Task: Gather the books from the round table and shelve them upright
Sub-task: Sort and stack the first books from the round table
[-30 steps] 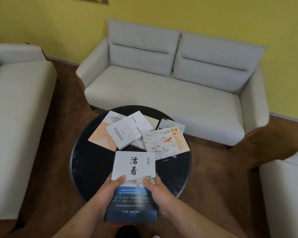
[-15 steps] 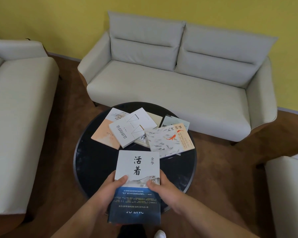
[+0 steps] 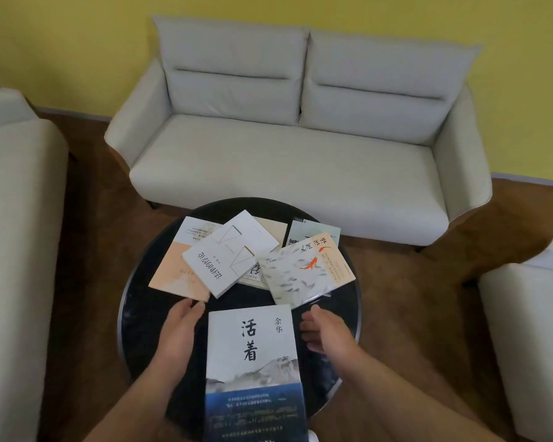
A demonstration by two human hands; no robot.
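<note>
I read this as the gathering step, with nothing shelved yet: every book I can see lies flat on the round counter [image 3: 131, 317], and no shelf is in view.

Going left to right, my left hand [image 3: 181, 327] is spread flat, palm down, holding nothing, its fingertips [image 3: 193, 304] close to the near corner of the peach book [image 3: 170, 275]. Overlapping that one is the white book [image 3: 224, 260], and a cream book [image 3: 270, 229] pokes out from under it on the far side. In the middle and nearest to me sits the grey and blue book [image 3: 253, 362]; it seems to lie on the near part of the counter, with neither hand on it. Further right, the fish book [image 3: 304, 275] covers part of a pale green book [image 3: 310, 231]. My right hand [image 3: 324, 330] is also open and empty, thumb pointing toward the fish book's near edge.

Next, I judge, each hand should sweep its side of the spread inward. The overlapping covers may slide, so I would square them into one pile on top of the near book before lifting, then look for the shelf.
</note>
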